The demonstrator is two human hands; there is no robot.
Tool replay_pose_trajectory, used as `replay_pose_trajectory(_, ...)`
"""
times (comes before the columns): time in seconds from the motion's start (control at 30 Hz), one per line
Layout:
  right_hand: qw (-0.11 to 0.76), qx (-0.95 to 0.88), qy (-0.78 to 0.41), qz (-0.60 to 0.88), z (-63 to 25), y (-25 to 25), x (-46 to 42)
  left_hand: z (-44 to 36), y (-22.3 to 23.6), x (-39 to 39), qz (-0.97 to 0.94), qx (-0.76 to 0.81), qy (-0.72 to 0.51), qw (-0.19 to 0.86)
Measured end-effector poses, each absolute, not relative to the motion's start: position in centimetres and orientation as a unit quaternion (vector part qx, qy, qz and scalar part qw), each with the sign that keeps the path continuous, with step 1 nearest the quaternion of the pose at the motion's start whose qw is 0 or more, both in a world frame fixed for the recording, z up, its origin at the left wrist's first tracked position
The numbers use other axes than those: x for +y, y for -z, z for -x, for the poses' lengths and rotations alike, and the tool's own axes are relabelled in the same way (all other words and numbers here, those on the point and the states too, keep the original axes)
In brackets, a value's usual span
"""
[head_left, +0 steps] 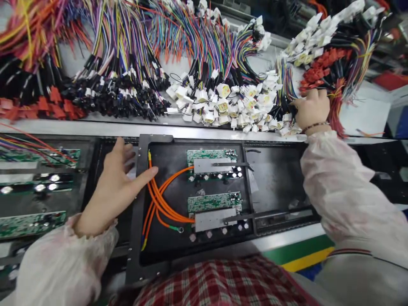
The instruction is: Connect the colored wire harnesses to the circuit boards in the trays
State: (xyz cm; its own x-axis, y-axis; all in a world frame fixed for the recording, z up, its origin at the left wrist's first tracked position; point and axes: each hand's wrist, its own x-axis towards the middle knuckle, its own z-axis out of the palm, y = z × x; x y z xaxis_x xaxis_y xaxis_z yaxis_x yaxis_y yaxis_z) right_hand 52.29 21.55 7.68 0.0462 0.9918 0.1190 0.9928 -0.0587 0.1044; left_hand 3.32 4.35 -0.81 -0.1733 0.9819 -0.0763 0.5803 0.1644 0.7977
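A black tray [274, 178] lies in front of me with two green circuit boards, the upper board [212, 156] and the lower board [214, 201]. Orange wires [159, 199] curve from both boards to the tray's left side. My left hand [116, 185] lies open and flat on the tray's left edge, thumb touching the orange wires. My right hand [310, 108] reaches up to the shelf behind, fingers closed on a wire harness [285, 91] with white connectors, beside a bunch with red connectors [318, 70].
Heaps of coloured wire bundles with white connectors [223, 104], black connectors [121, 95] and red ones fill the shelf behind the tray. Another tray with boards [32, 221] sits at left. A green and yellow strip [299, 253] marks the near bench edge.
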Motion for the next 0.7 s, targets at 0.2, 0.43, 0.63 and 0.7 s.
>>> replay_pose_trajectory(0.2,-0.092,-0.725,0.075,0.679,-54.5,-7.0,24.5,-5.0,0.4,4.4,-0.597,0.634,-0.416,0.262)
replay_pose_trajectory(0.43,-0.078,-0.721,0.074,0.685,-55.6,-6.7,23.0,-6.4,-0.3,5.1,-0.613,0.639,-0.429,0.18)
replay_pose_trajectory(0.63,-0.05,-0.728,0.009,0.684,-55.4,-6.9,22.7,-6.6,-1.1,5.0,-0.61,0.625,-0.454,0.178)
replay_pose_trajectory(0.7,-0.025,-0.728,-0.017,0.685,-55.3,-6.8,22.8,-6.7,-0.8,4.9,-0.603,0.624,-0.461,0.185)
